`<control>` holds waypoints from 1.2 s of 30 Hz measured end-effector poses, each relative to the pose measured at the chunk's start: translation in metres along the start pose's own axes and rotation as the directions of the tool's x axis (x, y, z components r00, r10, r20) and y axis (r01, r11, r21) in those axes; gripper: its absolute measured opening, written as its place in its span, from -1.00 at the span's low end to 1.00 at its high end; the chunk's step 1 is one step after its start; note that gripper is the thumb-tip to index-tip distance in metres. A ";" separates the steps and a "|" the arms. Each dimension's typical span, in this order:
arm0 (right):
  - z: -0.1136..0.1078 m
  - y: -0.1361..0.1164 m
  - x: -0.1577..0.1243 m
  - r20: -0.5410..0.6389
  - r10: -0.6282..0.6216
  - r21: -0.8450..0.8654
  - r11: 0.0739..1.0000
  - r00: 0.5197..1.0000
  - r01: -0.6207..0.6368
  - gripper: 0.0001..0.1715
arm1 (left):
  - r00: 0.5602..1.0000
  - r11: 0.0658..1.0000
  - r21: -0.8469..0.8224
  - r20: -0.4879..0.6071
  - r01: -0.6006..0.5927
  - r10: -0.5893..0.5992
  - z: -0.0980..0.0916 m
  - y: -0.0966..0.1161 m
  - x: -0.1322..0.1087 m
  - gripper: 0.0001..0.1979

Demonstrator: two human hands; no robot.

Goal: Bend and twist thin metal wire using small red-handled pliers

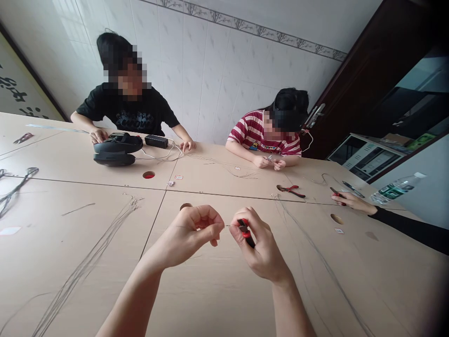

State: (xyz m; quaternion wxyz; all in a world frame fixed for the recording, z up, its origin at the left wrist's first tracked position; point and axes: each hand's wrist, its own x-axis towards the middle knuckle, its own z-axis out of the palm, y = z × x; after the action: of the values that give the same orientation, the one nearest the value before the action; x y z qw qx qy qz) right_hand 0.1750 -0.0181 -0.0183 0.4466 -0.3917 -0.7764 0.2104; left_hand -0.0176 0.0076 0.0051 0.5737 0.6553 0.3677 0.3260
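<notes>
My left hand [196,229] is closed in a pinch on a thin wire [227,226] that runs across to my right hand. My right hand [257,243] is wrapped round small pliers with red and black handles [245,230], whose tip meets the wire. Both hands hover above the beige table [210,290], a little in front of me. A long bundle of thin wires [91,257] lies on the table to my left, and more strands [315,252] trail off to my right.
Two people sit across the table, each working with their hands. A black device [117,149] with a power brick [156,140] stands near the left one. Red-handled pliers [292,189] lie mid-table. A third person's hand [351,201] rests at the right, near a water bottle [398,187].
</notes>
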 end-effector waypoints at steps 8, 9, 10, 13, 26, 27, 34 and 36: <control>0.000 0.001 0.000 0.023 -0.009 -0.008 1.000 1.000 0.009 -0.79 | 1.000 0.997 0.072 -0.027 0.010 -0.008 0.001 0.004 -0.003 -0.84; 0.000 0.001 0.000 0.026 -0.012 -0.014 1.000 1.000 0.012 -0.79 | 0.999 0.996 0.086 -0.032 0.013 -0.010 0.001 0.004 -0.003 -0.84; 0.000 0.001 0.000 0.026 -0.014 -0.019 1.000 1.000 0.014 -0.80 | 0.999 0.995 0.099 -0.035 0.014 -0.011 0.001 0.004 -0.004 -0.83; 0.000 0.000 0.001 0.019 -0.022 -0.024 0.999 1.000 0.022 -0.81 | 0.999 0.993 0.119 -0.037 0.011 -0.007 0.001 0.006 -0.004 -0.83; -0.004 0.003 0.001 -0.004 0.027 -0.024 0.999 1.000 -0.027 -0.78 | 0.980 0.999 0.050 -0.199 -0.002 0.012 -0.009 0.003 -0.004 -0.74; -0.004 0.005 0.001 -0.003 0.036 -0.026 0.999 0.999 -0.036 -0.78 | 0.966 0.999 0.038 -0.257 -0.009 0.018 -0.012 0.003 -0.004 -0.71; -0.002 0.013 0.000 -0.006 0.038 -0.052 0.998 0.999 -0.039 -0.81 | 0.752 0.974 -0.172 -0.659 -0.145 -0.005 -0.041 0.013 -0.022 -0.62; -0.002 0.013 0.001 -0.005 0.037 -0.064 0.997 0.999 -0.037 -0.82 | 0.722 0.973 -0.193 -0.691 -0.129 -0.041 -0.048 0.016 -0.040 -0.66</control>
State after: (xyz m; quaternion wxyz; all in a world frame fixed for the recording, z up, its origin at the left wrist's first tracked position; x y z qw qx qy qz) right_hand 0.1820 -0.0096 -0.0259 0.4314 -0.4207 -0.7744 0.1929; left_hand -0.0775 -0.0036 0.0267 0.4585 0.4252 0.4992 0.5999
